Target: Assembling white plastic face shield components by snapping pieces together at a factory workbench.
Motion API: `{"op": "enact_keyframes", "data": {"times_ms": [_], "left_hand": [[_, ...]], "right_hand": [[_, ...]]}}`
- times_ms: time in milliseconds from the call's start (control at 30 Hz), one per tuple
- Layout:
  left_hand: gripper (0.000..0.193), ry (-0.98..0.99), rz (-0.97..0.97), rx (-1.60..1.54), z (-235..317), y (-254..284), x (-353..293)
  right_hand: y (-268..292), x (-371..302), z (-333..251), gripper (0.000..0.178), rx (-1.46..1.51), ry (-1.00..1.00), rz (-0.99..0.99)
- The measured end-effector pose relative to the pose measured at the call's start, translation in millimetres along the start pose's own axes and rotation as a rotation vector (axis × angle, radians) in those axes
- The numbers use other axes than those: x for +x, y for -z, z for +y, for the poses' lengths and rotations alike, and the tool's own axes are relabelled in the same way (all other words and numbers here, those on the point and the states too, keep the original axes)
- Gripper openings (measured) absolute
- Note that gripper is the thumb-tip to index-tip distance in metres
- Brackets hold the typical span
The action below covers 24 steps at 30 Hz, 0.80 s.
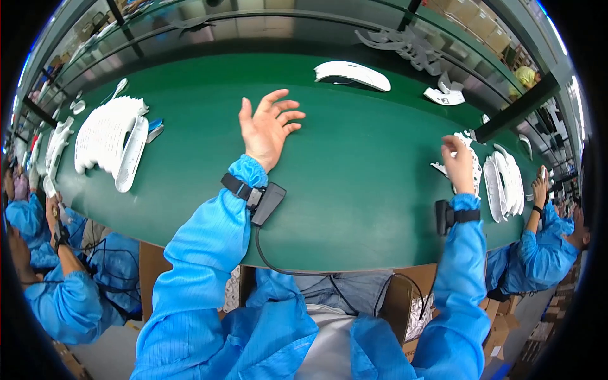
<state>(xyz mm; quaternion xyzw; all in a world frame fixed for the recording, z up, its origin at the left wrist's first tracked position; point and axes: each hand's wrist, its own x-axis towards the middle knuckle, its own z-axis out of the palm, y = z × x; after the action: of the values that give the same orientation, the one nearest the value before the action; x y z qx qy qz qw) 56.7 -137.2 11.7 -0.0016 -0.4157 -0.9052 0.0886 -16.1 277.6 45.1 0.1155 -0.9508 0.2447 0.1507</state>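
Observation:
My left hand (269,130) hovers over the green table with its palm turned up and its fingers spread, holding nothing. At the right, my right hand (461,168) is at a cluster of white openwork plastic parts (469,140), its fingers bent down among them. Whatever those fingers grip is hidden from view. Just right of that hand stands a row of curved white plastic shells (505,183). One long curved white shell (351,75) lies alone toward the far side of the table.
Stacked white shells (107,136) lie at the left, beside a blue item (155,124). A smaller white piece (445,95) rests far right. A dark post (525,104) rises at the right edge. Co-workers in blue sit on both sides. A cable (272,263) hangs from my left wrist.

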Motion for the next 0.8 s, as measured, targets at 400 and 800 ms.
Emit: {"op": "enact_keyframes", "data": {"times_ms": [400,800], "left_hand": [[0.094,0.021,-0.038,-0.087,1,-7,-4],[0.059,0.086,-0.023,-0.23,3,-2,-5]], "right_hand": [[-98,-35,-218,0.021,0.585,-0.026,-0.349],[-125,-31,-255,0.024,0.373,0.057,-0.514]]}}
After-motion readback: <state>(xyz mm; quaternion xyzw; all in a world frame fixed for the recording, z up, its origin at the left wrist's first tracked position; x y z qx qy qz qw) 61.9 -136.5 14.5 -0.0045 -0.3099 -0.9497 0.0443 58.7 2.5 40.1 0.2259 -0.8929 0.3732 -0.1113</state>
